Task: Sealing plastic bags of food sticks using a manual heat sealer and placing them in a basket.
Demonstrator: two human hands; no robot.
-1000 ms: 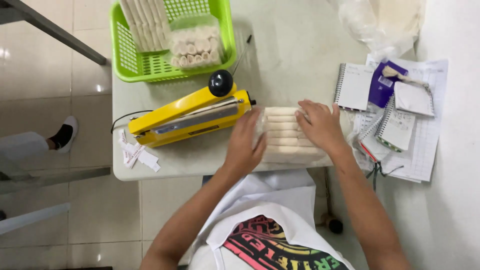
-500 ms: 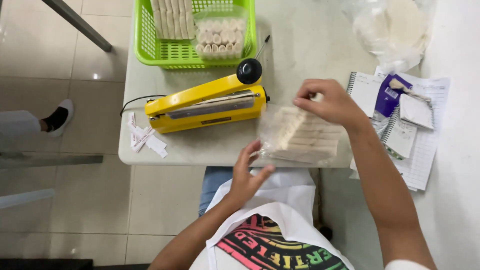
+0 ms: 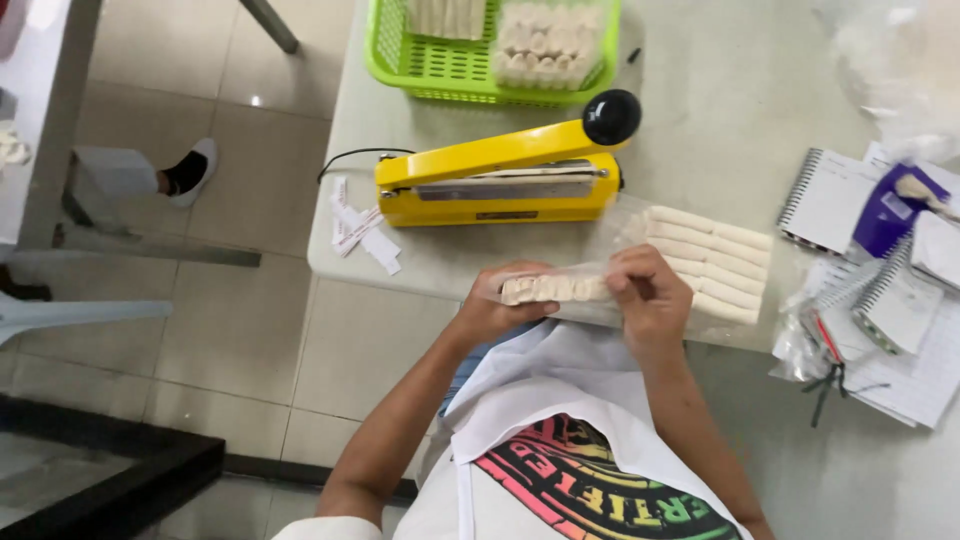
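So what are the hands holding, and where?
Both hold a clear bag of pale sticks on edge: left hand at its left end, right hand at its right.

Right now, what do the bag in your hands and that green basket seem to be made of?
The bag looks like thin clear plastic film: glossy, wrinkled, pale sticks showing through. The green basket seems moulded plastic: a bright, even colour with a regular lattice of holes. Both guesses rest on look alone.

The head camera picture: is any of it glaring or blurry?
Head view: the clear plastic bags at top right wash out to white; a small glare spot sits on the tiled floor; the yellow heat sealer and both hands look reasonably sharp.
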